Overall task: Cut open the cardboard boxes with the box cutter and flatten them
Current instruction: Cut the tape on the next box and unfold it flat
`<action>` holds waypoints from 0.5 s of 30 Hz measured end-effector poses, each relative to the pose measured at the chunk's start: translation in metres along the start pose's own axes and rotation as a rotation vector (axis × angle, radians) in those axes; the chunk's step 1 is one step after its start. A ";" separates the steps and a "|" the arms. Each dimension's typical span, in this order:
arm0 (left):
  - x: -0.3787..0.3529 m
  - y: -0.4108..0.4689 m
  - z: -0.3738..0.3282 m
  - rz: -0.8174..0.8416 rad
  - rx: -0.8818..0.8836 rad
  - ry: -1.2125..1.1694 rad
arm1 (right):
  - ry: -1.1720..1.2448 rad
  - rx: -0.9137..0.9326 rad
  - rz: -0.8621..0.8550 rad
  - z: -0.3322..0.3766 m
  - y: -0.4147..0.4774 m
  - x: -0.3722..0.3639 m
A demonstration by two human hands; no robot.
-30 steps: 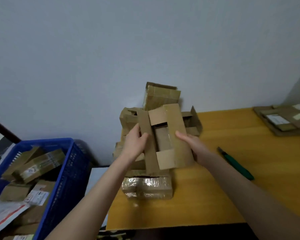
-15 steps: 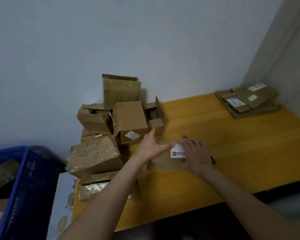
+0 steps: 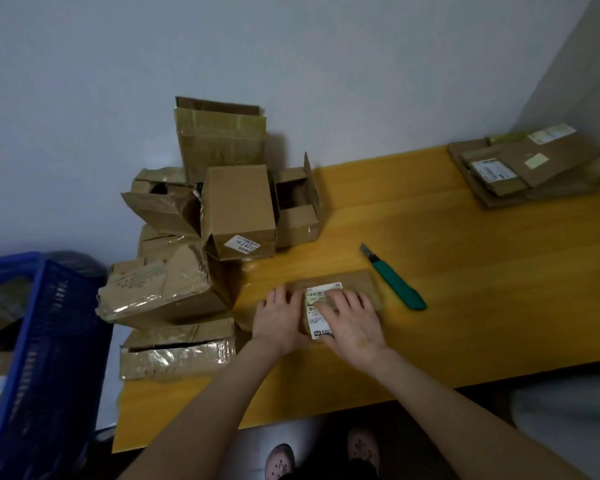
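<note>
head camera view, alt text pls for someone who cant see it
The left hand and right hand press a flattened box down on a yellow table. A green box cutter lies to its right, untouched; a pile of boxes stands on the left and a stack of flat cardboard at the far right.

Plain pale grey-blue painted wall behind, meets a second grey wall at the right corner. Yellow-orange wooden tabletop pushed against both. Blue perforated plastic crate at left. Floor below in shadow. Light dim, flat.
</note>
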State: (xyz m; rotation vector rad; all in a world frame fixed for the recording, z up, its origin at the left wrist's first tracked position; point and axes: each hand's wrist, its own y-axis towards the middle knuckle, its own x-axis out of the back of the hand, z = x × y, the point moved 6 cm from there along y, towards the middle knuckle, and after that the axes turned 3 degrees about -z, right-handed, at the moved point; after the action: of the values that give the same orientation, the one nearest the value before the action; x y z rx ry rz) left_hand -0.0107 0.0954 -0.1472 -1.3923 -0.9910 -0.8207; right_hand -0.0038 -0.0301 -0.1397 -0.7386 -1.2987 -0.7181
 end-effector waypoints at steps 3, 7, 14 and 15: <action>-0.004 0.006 -0.013 0.018 0.006 0.023 | 0.036 0.017 -0.079 0.000 0.006 -0.001; -0.007 0.020 -0.014 0.116 0.039 -0.018 | 0.071 -0.029 -0.139 0.001 0.009 -0.002; -0.018 -0.013 -0.019 0.008 0.035 -0.020 | -0.053 0.007 0.220 -0.023 0.017 0.000; -0.018 -0.018 -0.018 -0.013 0.038 0.010 | -0.088 -0.015 0.300 -0.030 0.019 -0.002</action>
State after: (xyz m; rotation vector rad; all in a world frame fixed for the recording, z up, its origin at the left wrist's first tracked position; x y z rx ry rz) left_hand -0.0331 0.0747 -0.1551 -1.3495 -1.0043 -0.8135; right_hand 0.0283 -0.0435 -0.1466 -0.9619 -1.2283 -0.4579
